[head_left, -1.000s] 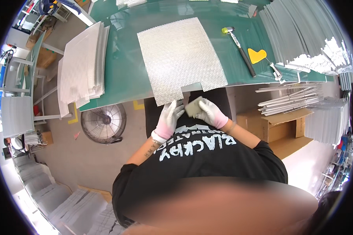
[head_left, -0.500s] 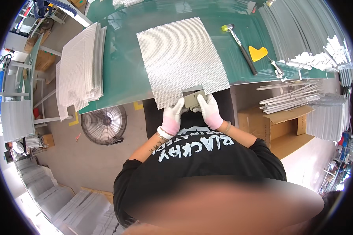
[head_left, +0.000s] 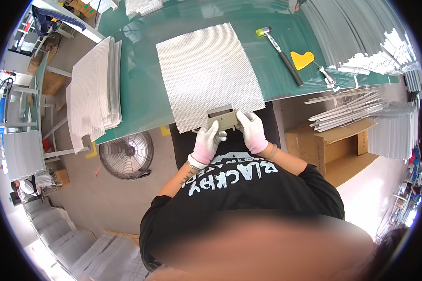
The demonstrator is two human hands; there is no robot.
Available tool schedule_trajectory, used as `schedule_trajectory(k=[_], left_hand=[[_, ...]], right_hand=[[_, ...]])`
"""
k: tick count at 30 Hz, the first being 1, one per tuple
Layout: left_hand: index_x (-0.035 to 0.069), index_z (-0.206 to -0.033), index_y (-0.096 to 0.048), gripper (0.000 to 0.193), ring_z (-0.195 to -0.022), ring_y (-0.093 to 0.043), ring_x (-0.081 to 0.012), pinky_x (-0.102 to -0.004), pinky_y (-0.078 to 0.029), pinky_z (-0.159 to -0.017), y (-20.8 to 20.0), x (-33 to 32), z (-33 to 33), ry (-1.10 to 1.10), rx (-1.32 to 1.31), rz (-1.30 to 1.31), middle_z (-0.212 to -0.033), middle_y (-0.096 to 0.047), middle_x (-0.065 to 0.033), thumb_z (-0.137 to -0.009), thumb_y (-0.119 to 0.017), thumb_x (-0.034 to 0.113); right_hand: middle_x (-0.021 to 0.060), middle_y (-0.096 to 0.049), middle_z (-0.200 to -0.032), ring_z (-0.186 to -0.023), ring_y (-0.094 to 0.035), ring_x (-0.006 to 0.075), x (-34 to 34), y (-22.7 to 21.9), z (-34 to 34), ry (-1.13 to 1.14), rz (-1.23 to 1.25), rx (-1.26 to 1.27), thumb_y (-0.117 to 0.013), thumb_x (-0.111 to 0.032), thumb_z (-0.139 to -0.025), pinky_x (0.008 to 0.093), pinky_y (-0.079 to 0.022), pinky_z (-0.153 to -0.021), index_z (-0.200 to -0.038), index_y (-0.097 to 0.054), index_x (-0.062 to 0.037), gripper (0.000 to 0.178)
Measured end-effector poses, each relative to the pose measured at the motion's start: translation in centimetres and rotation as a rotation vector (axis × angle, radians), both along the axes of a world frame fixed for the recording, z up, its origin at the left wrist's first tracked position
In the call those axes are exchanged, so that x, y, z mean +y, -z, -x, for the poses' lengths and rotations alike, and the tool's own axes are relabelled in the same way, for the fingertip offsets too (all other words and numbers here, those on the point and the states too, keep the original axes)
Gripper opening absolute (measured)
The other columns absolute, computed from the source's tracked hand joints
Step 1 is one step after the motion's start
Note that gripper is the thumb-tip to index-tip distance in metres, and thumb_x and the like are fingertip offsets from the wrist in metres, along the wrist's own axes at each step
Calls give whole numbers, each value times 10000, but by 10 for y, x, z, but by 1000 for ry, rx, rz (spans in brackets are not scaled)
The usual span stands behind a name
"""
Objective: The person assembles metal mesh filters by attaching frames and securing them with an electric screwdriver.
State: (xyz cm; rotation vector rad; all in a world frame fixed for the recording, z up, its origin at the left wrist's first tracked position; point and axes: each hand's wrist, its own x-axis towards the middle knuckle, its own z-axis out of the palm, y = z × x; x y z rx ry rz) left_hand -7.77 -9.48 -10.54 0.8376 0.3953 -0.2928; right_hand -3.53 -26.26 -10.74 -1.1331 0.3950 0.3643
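Observation:
A silvery expanded-metal mesh sheet [head_left: 206, 70] lies on the green table, its near edge reaching past the table's front edge. A rectangular notch is cut into that near edge. At the notch is a small olive-grey metal plate [head_left: 224, 121], held between my two gloved hands. My left hand [head_left: 208, 142], in a white and pink glove, is closed on the plate's left end with the thumb on top. My right hand [head_left: 252, 131] grips the right end, thumb on its upper face. The fingers beneath the plate are partly hidden.
Right of the sheet lie a hammer [head_left: 282, 57], a yellow scraper [head_left: 301, 60] and a metal hand tool [head_left: 327, 76]. Stacked mesh sheets [head_left: 96, 84] overhang the table at left. A floor fan [head_left: 126, 154] and an open cardboard box [head_left: 342, 157] stand below.
The plate has turned so more of its long face shows, and my left thumb now lies on it. The whole view has shifted slightly.

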Motion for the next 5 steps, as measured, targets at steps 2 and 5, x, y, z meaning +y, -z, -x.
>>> schedule_trajectory(k=[2, 5], left_hand=[[-21, -1168, -591, 300, -832, -661, -135, -279, -565, -736, -2, 7, 4, 31, -24, 50, -1017, -659, -90, -1031, -528, 238], [-7, -1395, -443, 433, -1174, -587, -223, -382, -484, -1022, -31, 9, 6, 324, -119, 190, -1328, -541, -139, -1046, -489, 247]], right_hand=[[69, -681, -933, -835, -626, 108, -1, -9, 0, -15, -23, 31, -667, -224, -944, 263, -515, -738, -1017, -645, 31, 266], [66, -677, -990, -852, -628, 112, -7, -6, -3, -161, 43, -23, -696, -249, -923, 256, -517, -764, -1092, -618, 35, 339]])
